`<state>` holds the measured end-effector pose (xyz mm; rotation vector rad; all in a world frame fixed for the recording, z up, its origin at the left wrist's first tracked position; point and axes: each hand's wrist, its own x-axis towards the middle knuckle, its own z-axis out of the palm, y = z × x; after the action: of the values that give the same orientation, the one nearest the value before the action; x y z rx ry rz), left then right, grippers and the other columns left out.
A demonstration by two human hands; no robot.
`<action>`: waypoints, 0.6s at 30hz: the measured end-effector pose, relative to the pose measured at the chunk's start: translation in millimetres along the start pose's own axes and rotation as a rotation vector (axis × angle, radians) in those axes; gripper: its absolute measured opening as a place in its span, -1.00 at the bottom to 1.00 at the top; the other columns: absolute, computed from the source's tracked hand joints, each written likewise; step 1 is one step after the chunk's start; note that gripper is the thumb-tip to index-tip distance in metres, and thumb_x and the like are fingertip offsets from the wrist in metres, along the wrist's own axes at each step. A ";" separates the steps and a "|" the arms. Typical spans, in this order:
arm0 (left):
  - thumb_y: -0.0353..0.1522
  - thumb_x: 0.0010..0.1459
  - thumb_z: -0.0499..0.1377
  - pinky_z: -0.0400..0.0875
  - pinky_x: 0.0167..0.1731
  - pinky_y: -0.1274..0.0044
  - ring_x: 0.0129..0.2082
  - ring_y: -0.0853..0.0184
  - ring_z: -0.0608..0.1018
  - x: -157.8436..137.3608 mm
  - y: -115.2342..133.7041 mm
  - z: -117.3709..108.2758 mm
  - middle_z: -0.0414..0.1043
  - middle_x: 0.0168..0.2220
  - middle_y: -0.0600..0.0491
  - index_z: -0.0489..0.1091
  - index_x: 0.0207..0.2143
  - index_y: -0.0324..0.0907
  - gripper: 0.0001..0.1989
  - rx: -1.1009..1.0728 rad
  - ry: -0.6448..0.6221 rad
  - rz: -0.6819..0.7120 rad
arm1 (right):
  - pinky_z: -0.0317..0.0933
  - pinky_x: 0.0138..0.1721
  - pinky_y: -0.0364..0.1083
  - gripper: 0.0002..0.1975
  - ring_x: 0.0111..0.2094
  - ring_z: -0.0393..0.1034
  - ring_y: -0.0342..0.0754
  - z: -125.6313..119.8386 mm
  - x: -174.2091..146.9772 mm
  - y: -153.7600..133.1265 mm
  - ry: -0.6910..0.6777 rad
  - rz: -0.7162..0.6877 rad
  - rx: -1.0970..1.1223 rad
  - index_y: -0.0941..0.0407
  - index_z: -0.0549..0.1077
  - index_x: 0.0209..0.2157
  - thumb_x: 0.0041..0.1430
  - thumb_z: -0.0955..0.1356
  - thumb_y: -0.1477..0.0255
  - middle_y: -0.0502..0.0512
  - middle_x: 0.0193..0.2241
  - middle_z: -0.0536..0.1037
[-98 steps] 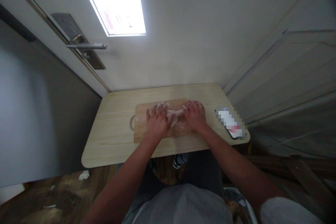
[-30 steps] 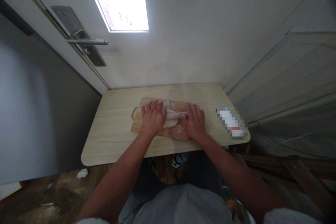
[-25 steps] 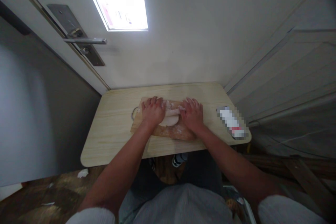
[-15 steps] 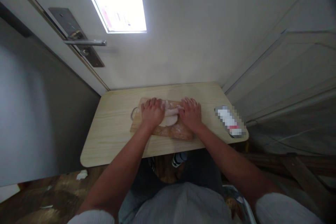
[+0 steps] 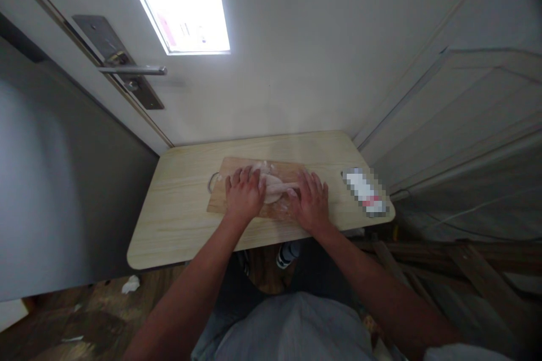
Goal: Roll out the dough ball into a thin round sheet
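A flattened piece of pale dough (image 5: 271, 198) lies on a floury wooden cutting board (image 5: 217, 203). Across the dough runs a light rolling pin (image 5: 284, 186), its ends covered by my hands. My left hand (image 5: 245, 192) is over its left end, fingers pointing away from me and curved over it. At the other end my right hand (image 5: 311, 200) rests on the pin, with the thumb on the near side. Part of the dough is hidden by my left hand.
The board, with a metal ring handle (image 5: 212, 181), is on a light wooden table (image 5: 169, 203) against a white door (image 5: 296, 67) with a lever handle (image 5: 135, 70). A pixelated, phone-like object (image 5: 365, 192) lies at the table's right end. Crumpled paper (image 5: 131, 284) is on the floor.
My right hand has come nearer to me, and the rolling pin now slants slightly down to the right. More dough shows beyond the pin. The view has shifted slightly.
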<state>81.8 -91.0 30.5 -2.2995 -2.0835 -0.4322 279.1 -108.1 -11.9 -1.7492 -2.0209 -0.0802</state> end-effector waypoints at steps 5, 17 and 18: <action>-0.13 0.39 -0.17 0.07 0.22 0.09 0.26 0.03 0.27 18.8 -3.4 4.8 0.29 0.28 -0.07 0.33 0.16 -0.06 -0.53 0.026 -0.001 -0.018 | -0.24 0.30 0.34 -0.43 0.36 -0.08 0.21 6.2 18.3 1.6 -0.032 -0.003 -0.013 0.15 0.17 0.32 0.41 0.13 0.17 0.28 0.32 0.21; -0.10 0.38 -0.17 0.14 0.17 0.12 0.21 0.01 0.31 61.7 -13.8 13.9 0.31 0.25 -0.05 0.33 0.18 -0.03 -0.50 0.008 -0.027 -0.036 | -0.20 0.26 0.36 -0.52 0.30 0.01 0.26 17.4 72.1 1.3 -0.075 -0.001 -0.010 0.09 0.43 0.15 0.40 0.16 0.17 0.22 0.26 0.33; -0.10 0.39 -0.17 0.14 0.16 0.12 0.22 0.01 0.31 59.6 -13.6 13.5 0.30 0.26 -0.06 0.33 0.18 -0.04 -0.50 0.005 -0.031 -0.029 | -0.20 0.26 0.36 -0.53 0.30 0.02 0.26 16.8 70.1 1.7 -0.072 -0.003 -0.005 0.08 0.44 0.14 0.40 0.15 0.17 0.21 0.26 0.33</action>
<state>75.8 -28.8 27.5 -2.2910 -2.1314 -0.3946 269.8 -37.4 -0.8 -1.7763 -2.0754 -0.0240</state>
